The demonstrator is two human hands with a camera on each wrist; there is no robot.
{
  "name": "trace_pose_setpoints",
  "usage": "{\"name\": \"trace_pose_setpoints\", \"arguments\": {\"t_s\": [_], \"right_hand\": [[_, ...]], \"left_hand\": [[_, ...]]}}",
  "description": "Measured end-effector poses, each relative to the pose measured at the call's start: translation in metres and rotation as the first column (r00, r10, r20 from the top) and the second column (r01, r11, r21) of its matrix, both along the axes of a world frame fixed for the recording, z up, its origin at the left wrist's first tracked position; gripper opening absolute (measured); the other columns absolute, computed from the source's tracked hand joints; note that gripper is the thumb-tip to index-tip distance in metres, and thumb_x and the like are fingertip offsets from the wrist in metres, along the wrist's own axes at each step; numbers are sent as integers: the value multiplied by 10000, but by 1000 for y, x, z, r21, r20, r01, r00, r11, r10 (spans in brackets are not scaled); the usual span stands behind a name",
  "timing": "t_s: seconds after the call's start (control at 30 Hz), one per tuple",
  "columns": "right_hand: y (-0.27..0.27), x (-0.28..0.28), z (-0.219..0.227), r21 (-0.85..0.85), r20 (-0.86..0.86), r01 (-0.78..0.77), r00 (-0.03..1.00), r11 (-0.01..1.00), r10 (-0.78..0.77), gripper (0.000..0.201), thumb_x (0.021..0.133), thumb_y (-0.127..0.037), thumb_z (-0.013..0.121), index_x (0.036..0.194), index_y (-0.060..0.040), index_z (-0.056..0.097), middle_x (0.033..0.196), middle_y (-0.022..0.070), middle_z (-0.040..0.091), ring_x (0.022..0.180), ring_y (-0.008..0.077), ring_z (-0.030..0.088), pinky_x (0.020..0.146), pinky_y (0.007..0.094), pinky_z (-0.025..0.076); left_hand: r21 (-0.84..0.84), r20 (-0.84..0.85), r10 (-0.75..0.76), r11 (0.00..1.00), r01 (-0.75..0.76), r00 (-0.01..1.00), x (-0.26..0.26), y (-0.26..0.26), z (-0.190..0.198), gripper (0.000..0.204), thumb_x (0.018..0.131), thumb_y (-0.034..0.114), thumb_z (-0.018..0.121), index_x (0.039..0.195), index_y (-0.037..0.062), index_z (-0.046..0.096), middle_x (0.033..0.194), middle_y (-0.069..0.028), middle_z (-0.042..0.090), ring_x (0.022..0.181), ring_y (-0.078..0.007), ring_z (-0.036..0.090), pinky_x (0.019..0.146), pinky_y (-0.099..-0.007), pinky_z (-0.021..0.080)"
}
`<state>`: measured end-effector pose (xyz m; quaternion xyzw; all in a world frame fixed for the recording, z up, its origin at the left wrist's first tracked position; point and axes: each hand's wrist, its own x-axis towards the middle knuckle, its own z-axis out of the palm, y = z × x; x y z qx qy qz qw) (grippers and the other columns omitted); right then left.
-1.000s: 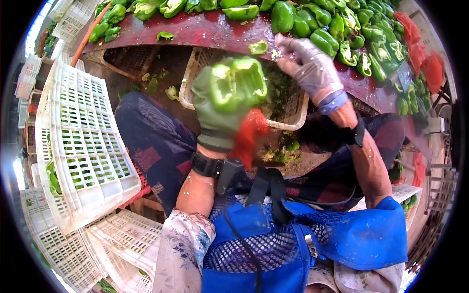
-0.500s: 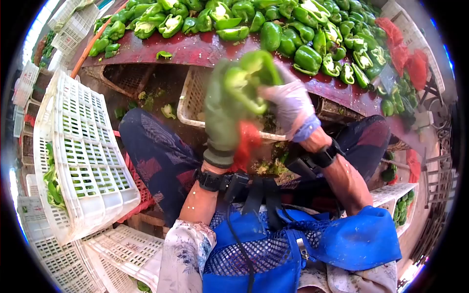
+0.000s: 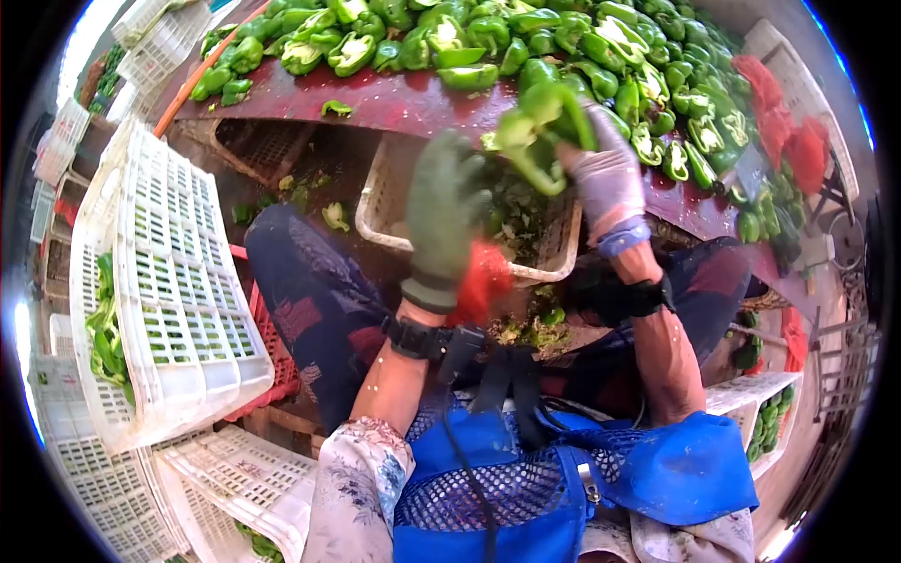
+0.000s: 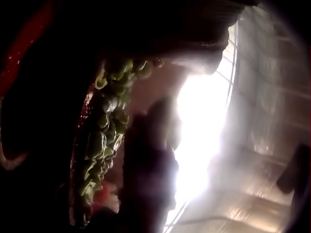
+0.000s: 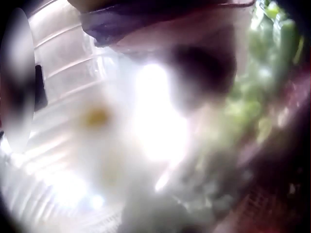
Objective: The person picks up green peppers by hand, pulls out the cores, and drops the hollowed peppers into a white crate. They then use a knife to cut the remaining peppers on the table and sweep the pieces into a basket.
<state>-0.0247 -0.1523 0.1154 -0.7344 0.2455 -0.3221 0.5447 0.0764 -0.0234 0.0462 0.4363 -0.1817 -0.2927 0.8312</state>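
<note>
My right hand (image 3: 610,188), in a thin pale glove with a purple band at the wrist, grips a cut-open green bell pepper (image 3: 519,138) by its near right side. The pepper's pale inside shows, and it hangs above the far rim of a white crate (image 3: 373,202) with green scraps inside. To its left, my left hand (image 3: 441,225) wears a dark green glove, is blurred by motion, and points its fingers upward, apart from the pepper. A red piece of material (image 3: 483,281) hangs beside that glove. Both wrist views are mostly dark or glare.
Halved and whole green peppers (image 3: 601,47) are heaped along a dark red table (image 3: 404,97). A white slatted crate (image 3: 192,272) stands tilted on the left, with more crates (image 3: 249,469) below it. Red netting (image 3: 805,150) lies at the far right.
The pepper was on the left glove a second ago; both hands met at it half a second ago. Now the right hand holds it, farther right, and the left hand has come away from it.
</note>
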Motion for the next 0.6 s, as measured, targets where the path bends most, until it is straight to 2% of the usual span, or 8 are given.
{"name": "trace_pose_setpoints", "arguments": {"t_s": [0.1, 0.13, 0.17, 0.2, 0.27, 0.4, 0.5, 0.6], "right_hand": [[6, 5, -26, -178, -166, -22, 986, 984, -8, 491, 866, -46, 606, 1350, -83, 526, 1245, 104, 632, 1120, 174, 605, 971, 260, 479], [11, 4, -30, 31, -116, 4, 993, 1000, -1, 494, 862, -62, 613, 1348, -90, 529, 1214, 116, 649, 1063, 187, 634, 904, 270, 502], [16, 7, -37, -69, 7, 5, 1000, 998, -4, 532, 848, -79, 624, 1366, -103, 507, 1135, 152, 673, 937, 208, 672, 791, 312, 520], [17, 6, -40, 17, -117, 12, 993, 1000, -10, 584, 842, -75, 638, 1401, -123, 479, 1103, 174, 675, 890, 217, 683, 770, 326, 534], [31, 5, -43, -215, -74, 48, 995, 976, -66, 623, 830, -65, 646, 1419, -148, 462, 1069, 190, 676, 853, 224, 688, 748, 337, 538], [40, 1, -27, -91, -264, 24, 963, 996, -48, 634, 823, -39, 632, 1424, -137, 453, 1097, 189, 670, 881, 214, 681, 763, 336, 537], [35, 2, -32, 59, -237, 10, 971, 998, 5, 631, 818, -19, 621, 1421, -102, 455, 1111, 157, 677, 884, 187, 671, 752, 319, 538], [22, 5, -62, 227, -90, -26, 995, 974, 48, 619, 811, -10, 626, 1409, -71, 474, 1124, 117, 681, 892, 163, 657, 741, 293, 538]], "left_hand": [[216, 519, 126, 937, -273, 845, -16, -11, 8, 468, 933, 208, 622, 1348, 42, 482, 1161, -15, 589, 1009, -157, 588, 856, -317, 512], [207, 644, 152, 909, -362, 750, -14, -13, 5, 445, 913, 180, 642, 1312, 32, 512, 1132, -33, 609, 976, -164, 603, 843, -314, 514], [186, 755, 175, 868, -461, 632, -12, -15, 3, 423, 893, 153, 661, 1277, 22, 541, 1102, -51, 629, 943, -170, 618, 830, -311, 516], [147, 843, 194, 815, -561, 502, -11, -16, 1, 400, 874, 126, 681, 1241, 12, 571, 1073, -68, 650, 909, -177, 633, 816, -307, 518], [247, 868, 120, 739, -627, 482, -7, -15, -1, 366, 862, 123, 682, 1198, 3, 599, 1036, -105, 670, 885, -197, 646, 819, -311, 515], [323, 836, 35, 776, -542, 548, -5, -7, 0, 279, 873, 30, 593, 1147, -15, 623, 1023, -148, 682, 918, -211, 663, 826, -328, 517], [269, 898, 8, 780, -565, 440, -2, -2, -2, 253, 893, -3, 554, 1133, -17, 634, 1034, -160, 686, 944, -241, 670, 856, -346, 522], [400, 763, -36, 811, -427, 646, 6, 3, -7, 236, 894, -21, 552, 1108, -24, 652, 1033, -138, 698, 946, -252, 672, 876, -348, 528]]}}
